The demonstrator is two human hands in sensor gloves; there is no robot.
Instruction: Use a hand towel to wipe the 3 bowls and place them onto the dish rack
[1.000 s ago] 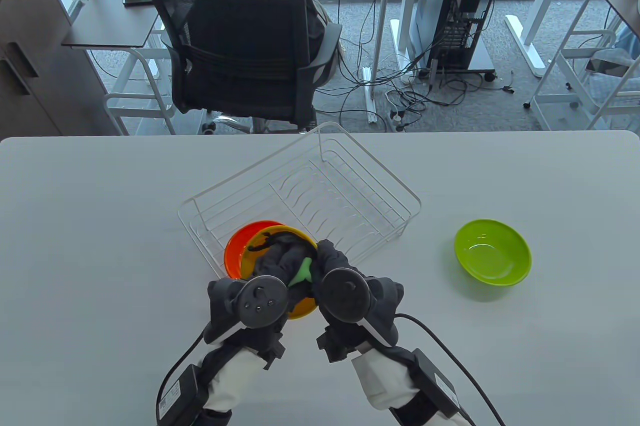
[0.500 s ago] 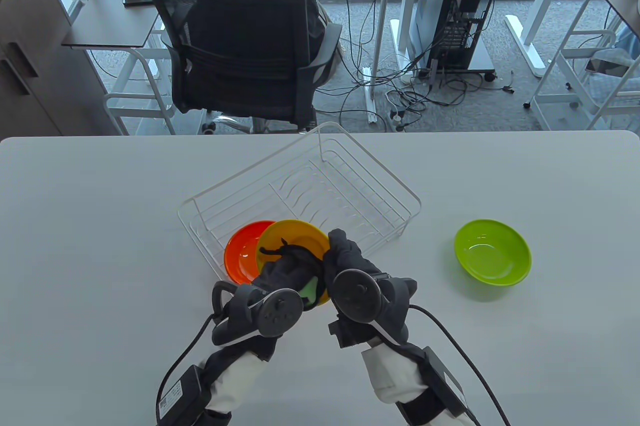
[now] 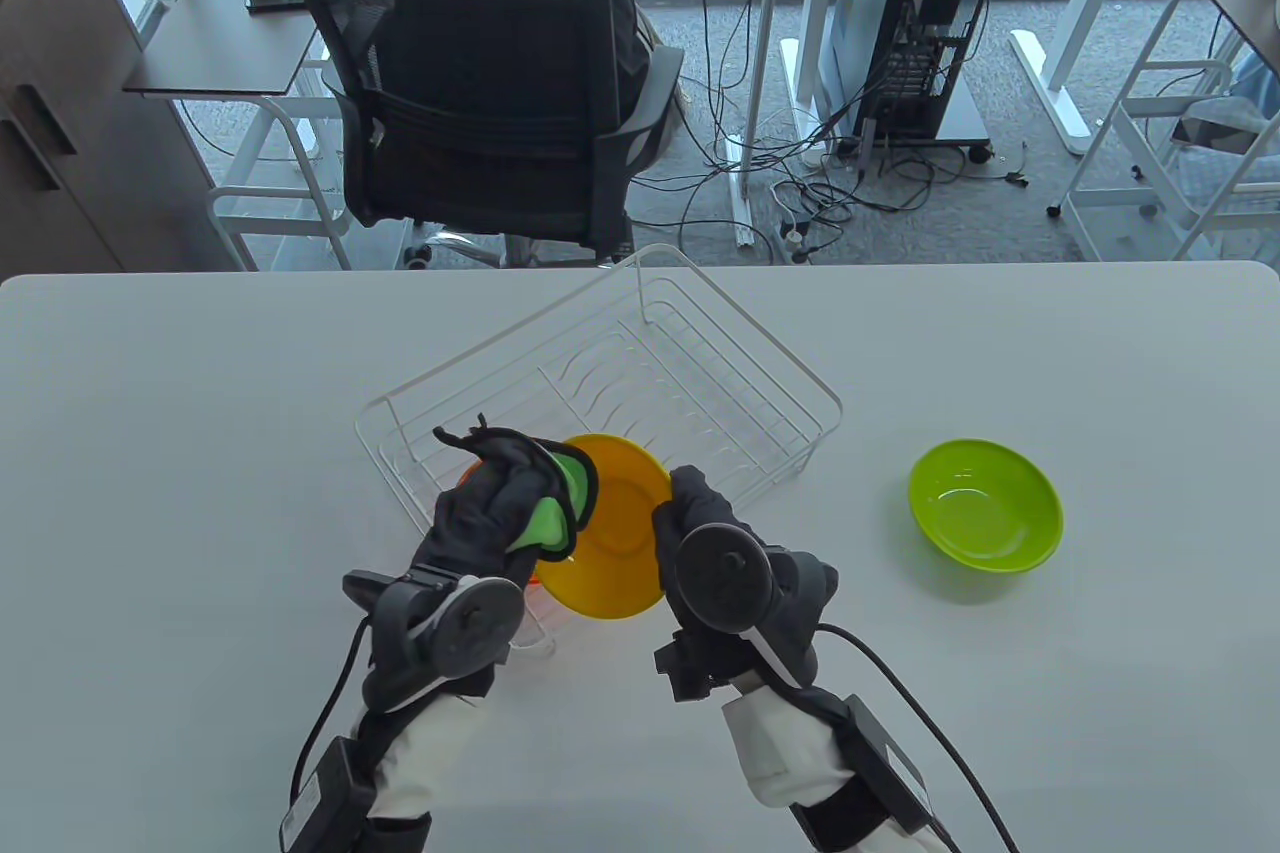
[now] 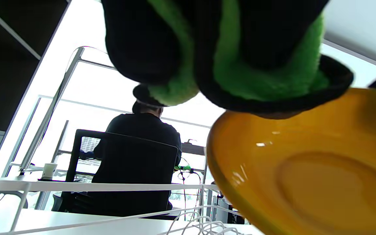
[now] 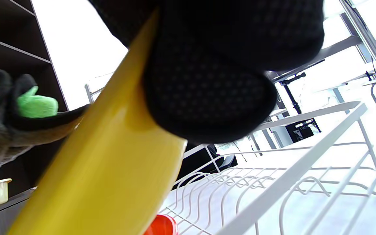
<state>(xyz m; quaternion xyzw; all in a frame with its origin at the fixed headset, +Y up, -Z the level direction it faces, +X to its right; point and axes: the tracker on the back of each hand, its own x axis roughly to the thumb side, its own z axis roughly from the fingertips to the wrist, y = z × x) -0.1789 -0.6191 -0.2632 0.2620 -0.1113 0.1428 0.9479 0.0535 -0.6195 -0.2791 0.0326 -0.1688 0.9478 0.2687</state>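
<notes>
Our right grip [image 3: 690, 518] pinches the rim of the yellow bowl [image 3: 615, 528], tilted above the desk [image 3: 200, 453] at the rack's [image 3: 640, 373] near wall. Our left grip [image 3: 500, 503] is curled round the towel [image 3: 560, 498], at the bowl's edge. Pressing hard there could lever the bowl from that thin pinch onto the red bowl [image 5: 162, 227] below.

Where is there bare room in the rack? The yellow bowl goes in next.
The dish rack is bare across its middle and far end. Its near left corner is crowded: the orange bowl lies there, under the left hand with the towel and the yellow bowl.
</notes>
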